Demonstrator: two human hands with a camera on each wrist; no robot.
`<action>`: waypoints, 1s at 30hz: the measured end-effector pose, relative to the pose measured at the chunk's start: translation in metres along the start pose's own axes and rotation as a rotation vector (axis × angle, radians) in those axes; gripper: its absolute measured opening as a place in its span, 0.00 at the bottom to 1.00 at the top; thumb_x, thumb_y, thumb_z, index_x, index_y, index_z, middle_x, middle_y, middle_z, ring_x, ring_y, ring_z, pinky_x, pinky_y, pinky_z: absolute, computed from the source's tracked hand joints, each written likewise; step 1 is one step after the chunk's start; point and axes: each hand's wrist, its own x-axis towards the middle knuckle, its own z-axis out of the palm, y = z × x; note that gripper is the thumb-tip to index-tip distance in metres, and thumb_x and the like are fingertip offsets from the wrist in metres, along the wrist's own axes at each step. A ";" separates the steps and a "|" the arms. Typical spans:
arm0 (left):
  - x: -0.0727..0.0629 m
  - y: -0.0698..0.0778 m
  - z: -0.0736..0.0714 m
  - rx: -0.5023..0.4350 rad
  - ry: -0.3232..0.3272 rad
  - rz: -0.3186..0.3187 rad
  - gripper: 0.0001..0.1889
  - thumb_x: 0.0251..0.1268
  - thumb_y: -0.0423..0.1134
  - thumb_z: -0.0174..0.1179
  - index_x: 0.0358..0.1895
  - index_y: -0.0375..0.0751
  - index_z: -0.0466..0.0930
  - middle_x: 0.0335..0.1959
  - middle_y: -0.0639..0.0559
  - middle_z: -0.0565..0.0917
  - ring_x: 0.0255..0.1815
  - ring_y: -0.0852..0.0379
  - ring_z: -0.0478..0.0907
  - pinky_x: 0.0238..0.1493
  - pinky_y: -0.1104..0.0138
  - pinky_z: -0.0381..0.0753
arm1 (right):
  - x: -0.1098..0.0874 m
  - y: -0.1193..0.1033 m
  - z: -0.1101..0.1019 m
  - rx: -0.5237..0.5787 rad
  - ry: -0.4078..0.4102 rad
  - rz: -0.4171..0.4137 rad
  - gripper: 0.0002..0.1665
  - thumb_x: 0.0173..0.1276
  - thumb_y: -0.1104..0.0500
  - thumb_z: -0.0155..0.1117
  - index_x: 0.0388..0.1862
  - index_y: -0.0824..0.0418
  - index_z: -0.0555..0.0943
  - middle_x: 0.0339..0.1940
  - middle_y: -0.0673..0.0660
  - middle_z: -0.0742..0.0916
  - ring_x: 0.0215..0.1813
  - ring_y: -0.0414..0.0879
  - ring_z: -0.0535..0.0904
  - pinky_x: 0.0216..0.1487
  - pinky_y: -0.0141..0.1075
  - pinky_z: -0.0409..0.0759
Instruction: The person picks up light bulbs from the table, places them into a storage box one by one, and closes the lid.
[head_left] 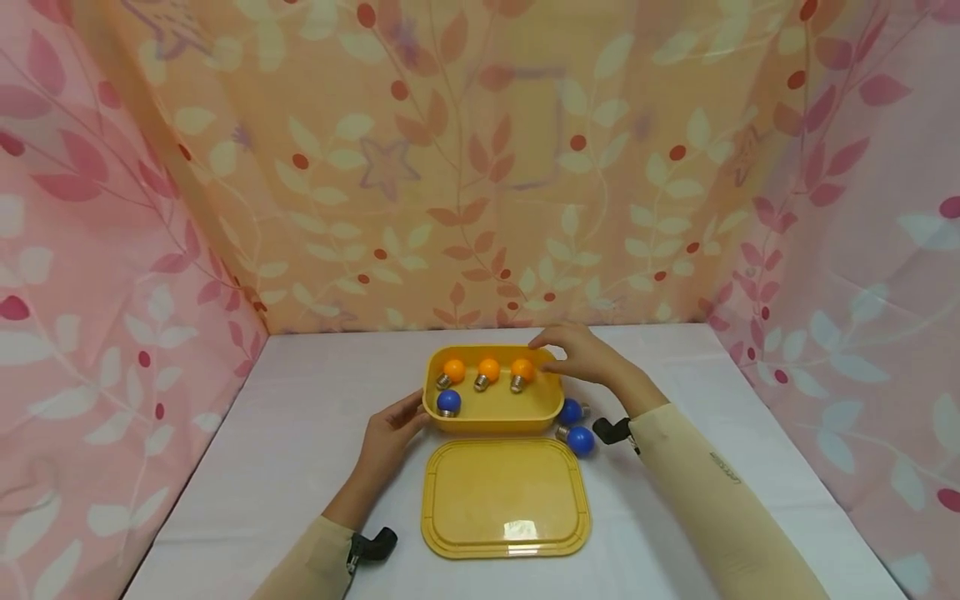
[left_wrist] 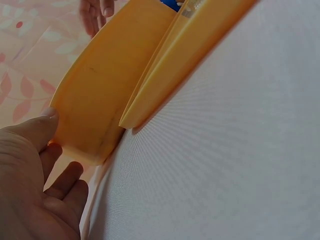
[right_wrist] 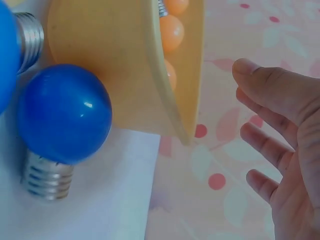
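Observation:
A yellow plastic box (head_left: pixel 495 423) holds orange light bulbs (head_left: pixel 488 369) in a row along its back and one blue bulb (head_left: pixel 448 402) near its front left corner. My left hand (head_left: pixel 393 429) touches the box's left end, fingers loosely bent; the left wrist view has the thumb at the rim. Above the box's back right corner, my right hand (head_left: pixel 581 354) holds nothing, its fingers spread and apart from the box in the right wrist view. Two more blue bulbs (head_left: pixel 581 441) (right_wrist: pixel 65 114) lie on the table outside the box's right end.
Directly in front of the box lies a flat yellow lid (head_left: pixel 506 498). A white cloth covers the table (head_left: pixel 315 375). Floral curtains (head_left: pixel 465 167) stand behind and on both sides.

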 end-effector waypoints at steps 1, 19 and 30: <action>0.000 0.000 0.000 0.005 -0.001 -0.003 0.27 0.70 0.39 0.68 0.70 0.38 0.76 0.70 0.43 0.78 0.71 0.45 0.74 0.61 0.80 0.76 | -0.004 0.001 0.000 0.004 0.015 0.000 0.23 0.67 0.54 0.75 0.61 0.53 0.85 0.60 0.48 0.86 0.70 0.52 0.73 0.78 0.59 0.60; -0.001 -0.003 -0.002 0.027 -0.014 0.043 0.29 0.67 0.50 0.69 0.69 0.48 0.78 0.68 0.53 0.80 0.70 0.54 0.76 0.64 0.74 0.77 | -0.078 0.032 0.013 0.188 0.198 0.113 0.27 0.66 0.47 0.76 0.62 0.52 0.84 0.61 0.51 0.86 0.68 0.55 0.75 0.72 0.62 0.70; -0.001 -0.003 -0.002 0.029 -0.007 0.035 0.27 0.69 0.45 0.68 0.70 0.45 0.78 0.69 0.48 0.80 0.70 0.50 0.76 0.64 0.74 0.77 | -0.102 0.048 0.038 0.351 0.199 0.270 0.24 0.67 0.51 0.75 0.61 0.49 0.84 0.64 0.55 0.84 0.72 0.61 0.72 0.73 0.69 0.63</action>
